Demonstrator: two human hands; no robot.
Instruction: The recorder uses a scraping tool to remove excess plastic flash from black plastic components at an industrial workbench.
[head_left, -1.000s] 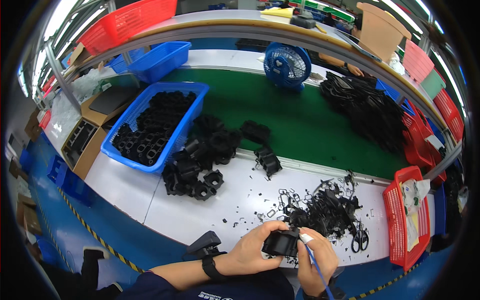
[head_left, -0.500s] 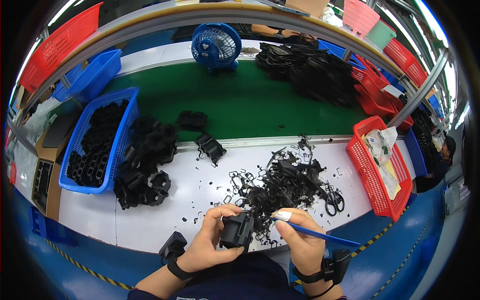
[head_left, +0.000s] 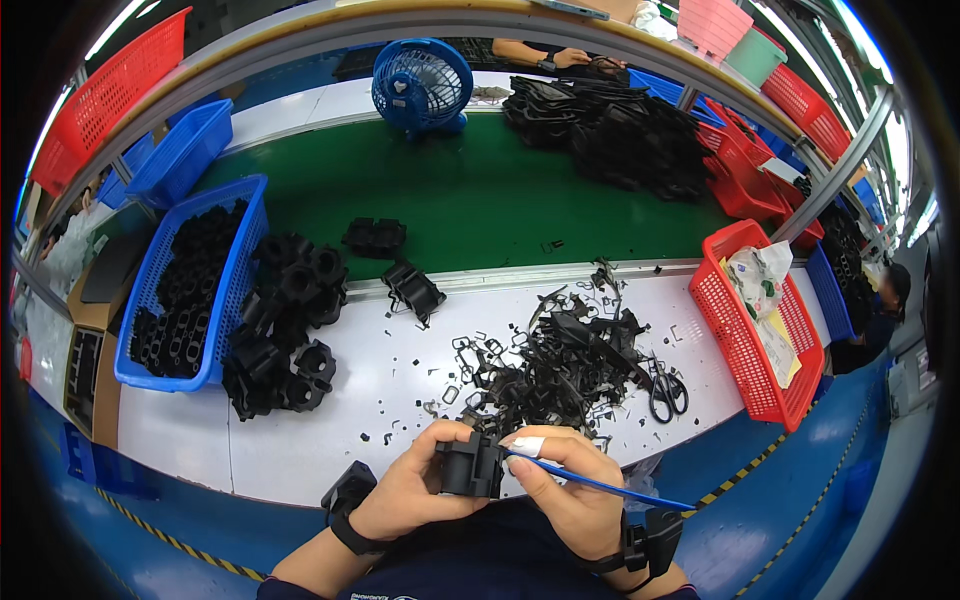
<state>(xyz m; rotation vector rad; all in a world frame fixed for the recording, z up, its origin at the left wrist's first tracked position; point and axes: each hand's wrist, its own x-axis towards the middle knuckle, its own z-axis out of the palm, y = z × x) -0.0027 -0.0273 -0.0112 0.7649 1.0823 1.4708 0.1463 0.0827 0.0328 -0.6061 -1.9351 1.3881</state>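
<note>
My left hand [head_left: 402, 494] grips a black moulded plastic part [head_left: 468, 468], boxy with a rounded side, close to my body at the table's front edge. My right hand [head_left: 574, 498] pinches a slim blue-handled tool [head_left: 630, 492], its long end slanting down to the right. The tool's working tip is hidden between my fingers and the part's right side. A white wrap [head_left: 527, 446] covers one right finger. Just beyond my hands spreads a heap of black rubbery or plastic scraps [head_left: 570, 365], with small rings and bits scattered about it.
Black-handled scissors [head_left: 665, 392] lie right of the scraps. More black parts [head_left: 290, 320] are piled beside a full blue basket [head_left: 215, 370]. A red basket [head_left: 712, 300] with bags stands right. Beyond are a green belt [head_left: 480, 215], a blue fan [head_left: 420, 90] and another person's hand [head_left: 572, 57].
My right hand has moved left with the blue tool, bringing its tip against the black part. The part is turned slightly in my left hand.
</note>
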